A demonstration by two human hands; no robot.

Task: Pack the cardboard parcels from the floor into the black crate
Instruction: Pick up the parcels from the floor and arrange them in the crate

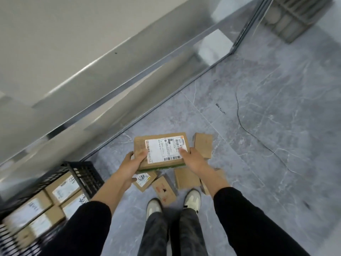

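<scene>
Right now you hold a flat cardboard parcel (160, 151) level above the floor (267, 145), your left hand (132, 162) clamped on its near-left edge and your right hand (193, 159) on its near-right corner, thumbs pressed on the glossy white label. Smooth paper under the thumbs could let it slide as you swing left. The black crate (83, 174), a plastic lattice by the glass wall, already looks nearly full of boxes, so this broad one may jam or perch. Small brown parcels (186, 178) lie by your shoes; mind you don't tread on them.
</scene>
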